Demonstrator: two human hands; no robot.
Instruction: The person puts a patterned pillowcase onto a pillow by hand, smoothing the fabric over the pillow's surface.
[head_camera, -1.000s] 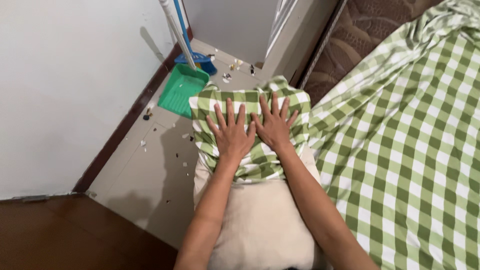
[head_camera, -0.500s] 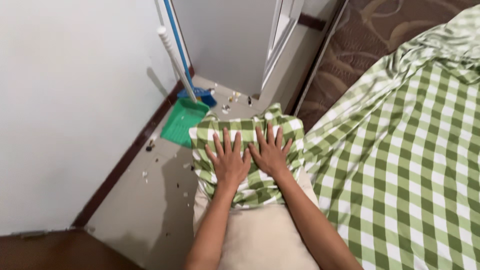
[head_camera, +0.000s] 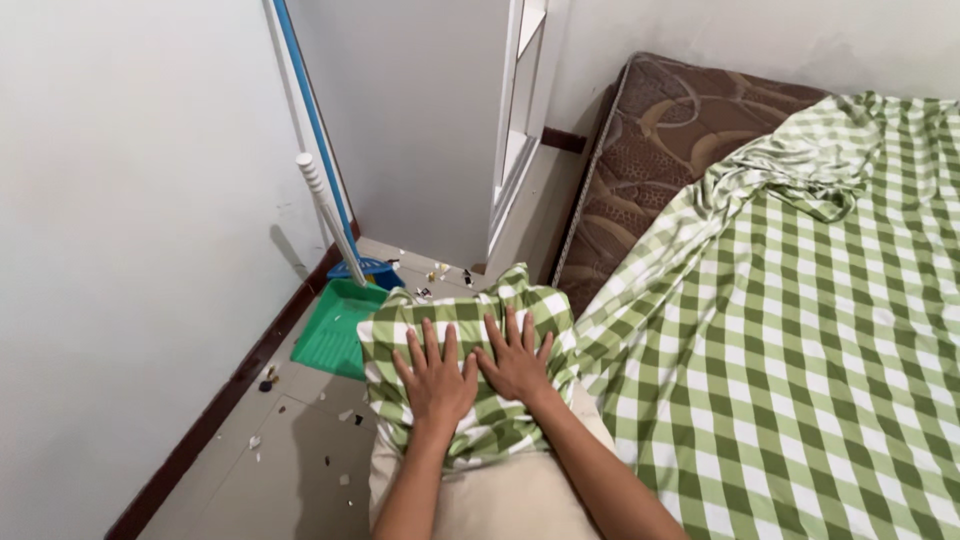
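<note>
A cream pillow (head_camera: 500, 500) stands on end in front of me, its far end covered by a green-and-white checked pillowcase (head_camera: 455, 320). My left hand (head_camera: 433, 377) and my right hand (head_camera: 515, 360) lie flat side by side on the checked cloth, fingers spread, pressing on it. Neither hand grips anything. The case is bunched around the pillow's top and covers about half of what shows.
A bed with a matching checked sheet (head_camera: 800, 330) fills the right; bare brown mattress (head_camera: 650, 150) shows at its head. On the floor to the left stand a green dustpan (head_camera: 335, 335) and a broom with a blue handle (head_camera: 310, 130). Scraps litter the tiles (head_camera: 300, 450).
The view has tilted up, so more wall, door and bed show. The hands and pillow sit lower in the picture but keep the same flat hold on the checked case.
</note>
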